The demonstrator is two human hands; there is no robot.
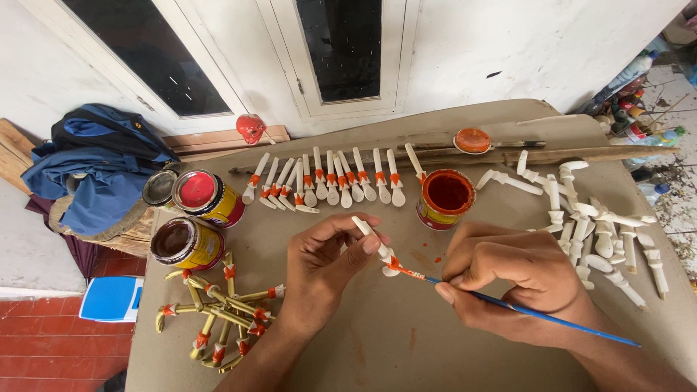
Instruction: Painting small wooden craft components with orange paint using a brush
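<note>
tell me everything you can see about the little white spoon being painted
The small white spoon looks carved from pale wood, with a slim handle and rounded bowl. It tilts diagonally, handle up, pinched in the left hand. An orange band is wet near its neck, where the tip of the blue-handled brush in the right hand touches it.

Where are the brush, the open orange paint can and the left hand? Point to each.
brush [537, 313], head view, blue handle.
orange paint can [434, 215], head view, outer wall.
left hand [319, 265], head view, back of hand.

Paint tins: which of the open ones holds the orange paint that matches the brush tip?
The orange paint tin just behind the right hand. The two tins at the left differ: the red tin and the brown tin.
</note>
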